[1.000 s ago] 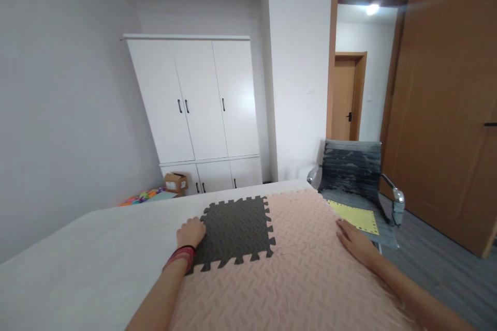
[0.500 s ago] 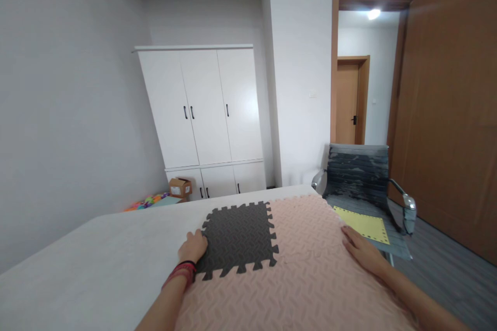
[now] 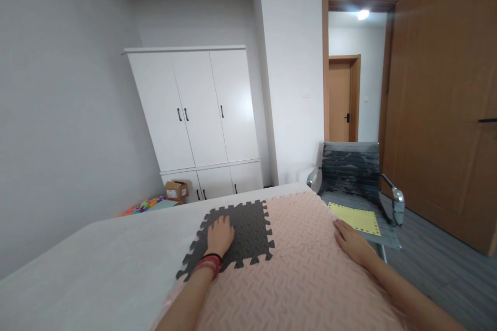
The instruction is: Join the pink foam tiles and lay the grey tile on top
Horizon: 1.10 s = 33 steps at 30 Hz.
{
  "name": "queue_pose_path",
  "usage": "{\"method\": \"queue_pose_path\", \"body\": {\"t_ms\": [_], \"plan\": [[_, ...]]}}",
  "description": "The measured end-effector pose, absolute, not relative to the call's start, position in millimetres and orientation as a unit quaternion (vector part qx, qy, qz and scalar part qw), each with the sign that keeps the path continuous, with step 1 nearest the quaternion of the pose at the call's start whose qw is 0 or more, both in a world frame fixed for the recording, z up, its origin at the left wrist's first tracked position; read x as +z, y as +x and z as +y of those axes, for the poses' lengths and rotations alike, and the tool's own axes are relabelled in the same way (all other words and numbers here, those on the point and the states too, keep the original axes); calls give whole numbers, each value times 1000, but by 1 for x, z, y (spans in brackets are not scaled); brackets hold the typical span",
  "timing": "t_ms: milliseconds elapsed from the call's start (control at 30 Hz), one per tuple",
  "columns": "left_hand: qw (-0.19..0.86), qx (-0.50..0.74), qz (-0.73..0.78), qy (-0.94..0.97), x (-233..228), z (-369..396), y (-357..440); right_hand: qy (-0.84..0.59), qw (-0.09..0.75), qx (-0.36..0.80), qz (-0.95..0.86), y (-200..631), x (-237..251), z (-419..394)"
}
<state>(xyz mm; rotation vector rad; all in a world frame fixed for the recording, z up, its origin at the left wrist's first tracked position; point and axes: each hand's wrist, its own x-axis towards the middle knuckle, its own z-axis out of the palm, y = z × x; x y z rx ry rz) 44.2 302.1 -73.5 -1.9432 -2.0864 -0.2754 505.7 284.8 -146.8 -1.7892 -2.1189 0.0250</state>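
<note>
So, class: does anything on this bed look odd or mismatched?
Yes. One dark grey foam tile is slotted into the pink foam mat, a lone colour mismatch, under the left hand. A yellow tile lies apart on the office chair.

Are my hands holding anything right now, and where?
Nothing is gripped: the left hand lies flat on the dark grey foam puzzle tile, the right hand on the pink foam mat.

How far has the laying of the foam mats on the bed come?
Done: dark grey interlocking foam tile sits joined into the pink foam mat. In hand: left hand presses flat on the grey tile, right hand on the pink edge. Left: white bed surface remains uncovered.
</note>
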Motion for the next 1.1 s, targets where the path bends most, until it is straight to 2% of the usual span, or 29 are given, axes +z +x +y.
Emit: {"method": "queue_pose_path", "body": {"t_ms": [133, 233, 467, 633, 733, 867, 933, 1000, 1100], "plan": [[93, -90, -564, -816, -84, 292, 111, -642, 184, 20, -744, 505, -145, 283], [68, -86, -504, -857, -98, 281, 134, -640, 192, 31, -743, 506, -146, 284], [71, -94, -524, -844, -94, 267, 147, -649, 180, 10, -739, 503, -146, 282], [65, -113, -564, -815, -79, 237, 165, -720, 145, -112, -669, 484, -131, 258], [55, -126, -585, -800, -66, 201, 166, -684, 155, -142, -699, 472, -113, 240], [23, -115, -598, -792, -43, 122, 134, -602, 237, 6, -763, 481, -84, 196], [-41, -98, -599, -794, -36, 75, 103, -555, 288, 96, -775, 501, -78, 159], [-103, -109, -595, -790, -38, 32, 67, -546, 341, 170, -746, 527, -85, 115], [-161, -207, -597, -758, -67, -5, 16, -566, 401, 255, -674, 565, -118, 52]]}}
